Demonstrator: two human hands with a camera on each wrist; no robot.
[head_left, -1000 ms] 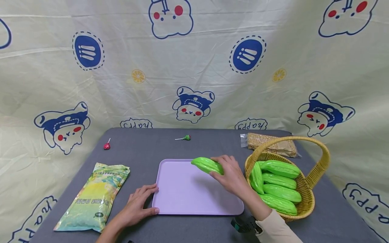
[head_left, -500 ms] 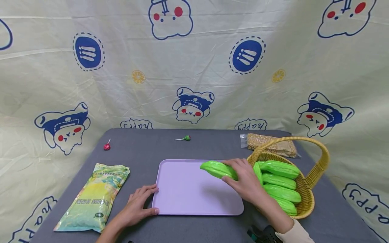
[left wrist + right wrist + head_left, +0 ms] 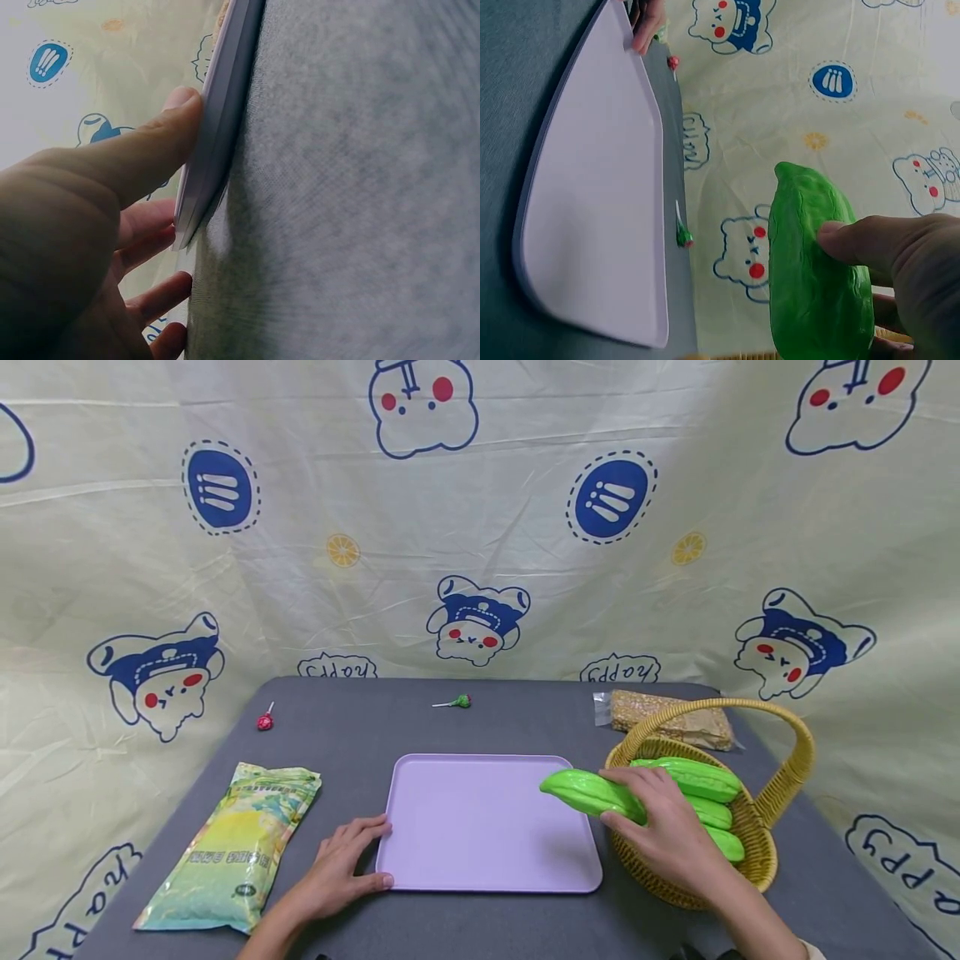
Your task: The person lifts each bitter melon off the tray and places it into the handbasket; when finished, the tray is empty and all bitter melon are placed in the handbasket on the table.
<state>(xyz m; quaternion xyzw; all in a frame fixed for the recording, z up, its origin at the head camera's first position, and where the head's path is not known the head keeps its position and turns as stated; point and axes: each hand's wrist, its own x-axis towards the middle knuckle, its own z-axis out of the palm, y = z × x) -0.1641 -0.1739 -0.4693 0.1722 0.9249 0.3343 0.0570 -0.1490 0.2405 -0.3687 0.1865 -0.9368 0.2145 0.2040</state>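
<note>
A green bitter melon (image 3: pixel 588 793) is held in my right hand (image 3: pixel 667 827), thumb on one side and fingers on the other. Its tip overlaps the right edge of the lilac tray (image 3: pixel 480 827) in the head view, and the hand is over the left side of the wicker basket (image 3: pixel 761 852). More green bitter melons (image 3: pixel 697 777) lie in that basket, partly hidden by the hand. At the tray's left edge rests my left hand (image 3: pixel 341 868), fingers spread. In the left wrist view its thumb (image 3: pixel 176 124) touches the tray's side (image 3: pixel 214 127).
A yellow-green bag (image 3: pixel 232 852) lies left of the tray. Toward the back are a red lollipop (image 3: pixel 265 722), a green lollipop (image 3: pixel 462 701) and a clear pack of grains (image 3: pixel 667 717). The basket's tall handle (image 3: pixel 802 752) arches over its right side.
My right hand has moved right and slightly toward me with the bitter melon, from over the tray to the basket's left side. My left hand has stayed at the tray's edge.
</note>
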